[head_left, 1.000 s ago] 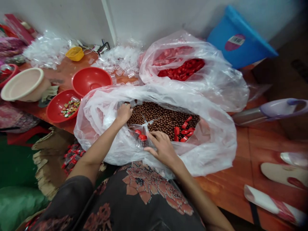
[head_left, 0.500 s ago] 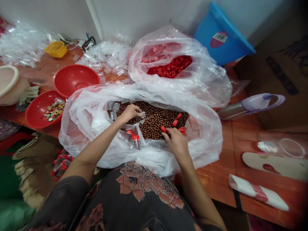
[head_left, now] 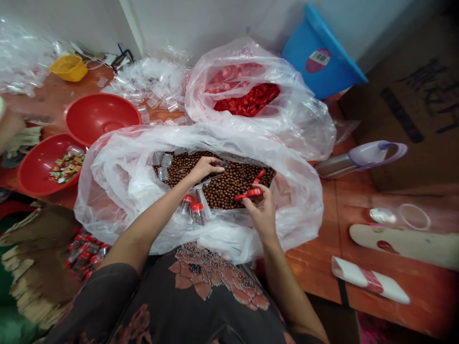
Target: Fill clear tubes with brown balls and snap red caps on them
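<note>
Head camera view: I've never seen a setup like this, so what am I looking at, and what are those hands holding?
This picture comes from a camera worn on a person's head, looking forward and down, so the arms reach in from the bottom. There is no machine, only bare hands. The right hand pinches a red plastic piece. The left hand is over small brown balls in an open clear plastic bag; what it holds is too small to tell. Two small clear jars with red caps sit beside the balls. Beyond lie a second bag of red pieces and a red bowl, on an orange-brown surface.
</note>
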`<state>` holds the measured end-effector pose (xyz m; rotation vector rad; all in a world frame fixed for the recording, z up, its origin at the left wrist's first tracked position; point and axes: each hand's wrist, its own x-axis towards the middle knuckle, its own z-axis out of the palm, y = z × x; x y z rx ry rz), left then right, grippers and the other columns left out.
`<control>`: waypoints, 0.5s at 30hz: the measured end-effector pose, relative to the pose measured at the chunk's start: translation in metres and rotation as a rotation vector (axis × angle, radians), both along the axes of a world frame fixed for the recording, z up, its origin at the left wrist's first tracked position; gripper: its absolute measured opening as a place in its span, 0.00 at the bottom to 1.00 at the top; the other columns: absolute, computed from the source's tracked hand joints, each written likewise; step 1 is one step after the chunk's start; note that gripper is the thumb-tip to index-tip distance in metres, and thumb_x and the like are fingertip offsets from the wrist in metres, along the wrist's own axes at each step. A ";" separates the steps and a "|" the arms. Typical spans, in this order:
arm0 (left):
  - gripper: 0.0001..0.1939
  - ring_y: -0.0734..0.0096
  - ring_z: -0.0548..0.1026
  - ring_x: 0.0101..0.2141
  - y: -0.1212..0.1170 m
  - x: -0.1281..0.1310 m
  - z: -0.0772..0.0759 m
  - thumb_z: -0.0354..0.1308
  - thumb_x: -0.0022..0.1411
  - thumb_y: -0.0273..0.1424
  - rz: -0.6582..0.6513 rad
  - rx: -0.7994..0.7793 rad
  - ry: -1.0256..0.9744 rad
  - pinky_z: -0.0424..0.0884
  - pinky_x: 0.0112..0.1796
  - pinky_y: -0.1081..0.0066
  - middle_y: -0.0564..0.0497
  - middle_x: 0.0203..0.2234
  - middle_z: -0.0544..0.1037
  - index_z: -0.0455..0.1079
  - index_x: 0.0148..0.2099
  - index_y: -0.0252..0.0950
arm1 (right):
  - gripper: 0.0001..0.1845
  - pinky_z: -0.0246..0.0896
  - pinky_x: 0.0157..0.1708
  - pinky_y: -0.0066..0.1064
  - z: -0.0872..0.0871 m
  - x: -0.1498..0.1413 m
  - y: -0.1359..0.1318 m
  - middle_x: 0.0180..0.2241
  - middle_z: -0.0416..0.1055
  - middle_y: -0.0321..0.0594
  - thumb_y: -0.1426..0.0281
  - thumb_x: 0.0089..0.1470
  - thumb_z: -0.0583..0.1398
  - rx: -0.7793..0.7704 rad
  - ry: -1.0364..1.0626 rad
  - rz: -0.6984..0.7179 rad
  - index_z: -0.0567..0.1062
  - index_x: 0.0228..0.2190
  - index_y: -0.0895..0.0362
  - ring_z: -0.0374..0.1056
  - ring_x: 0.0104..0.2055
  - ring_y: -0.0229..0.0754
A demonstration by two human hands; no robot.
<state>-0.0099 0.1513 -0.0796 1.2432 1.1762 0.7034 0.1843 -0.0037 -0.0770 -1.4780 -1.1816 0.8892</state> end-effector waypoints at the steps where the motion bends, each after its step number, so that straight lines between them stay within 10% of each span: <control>1: 0.18 0.71 0.74 0.30 -0.002 0.000 -0.002 0.72 0.41 0.30 0.007 -0.015 -0.046 0.68 0.42 0.68 0.50 0.29 0.81 0.80 0.38 0.30 | 0.21 0.72 0.37 0.37 0.000 0.000 0.000 0.35 0.72 0.37 0.65 0.51 0.62 0.005 -0.012 0.004 0.66 0.47 0.52 0.72 0.35 0.41; 8: 0.20 0.72 0.75 0.32 -0.012 -0.008 -0.001 0.72 0.41 0.27 0.059 -0.106 -0.272 0.68 0.44 0.67 0.48 0.33 0.82 0.80 0.41 0.30 | 0.17 0.71 0.38 0.37 -0.001 0.000 -0.003 0.35 0.73 0.38 0.59 0.51 0.65 -0.093 -0.093 0.104 0.70 0.40 0.54 0.71 0.34 0.41; 15: 0.23 0.70 0.79 0.35 -0.041 -0.027 0.033 0.72 0.46 0.27 0.068 -0.174 -0.390 0.71 0.45 0.65 0.45 0.38 0.82 0.78 0.47 0.31 | 0.16 0.68 0.37 0.37 -0.002 -0.003 -0.005 0.37 0.73 0.42 0.54 0.58 0.59 -0.060 -0.264 0.216 0.74 0.35 0.54 0.70 0.36 0.44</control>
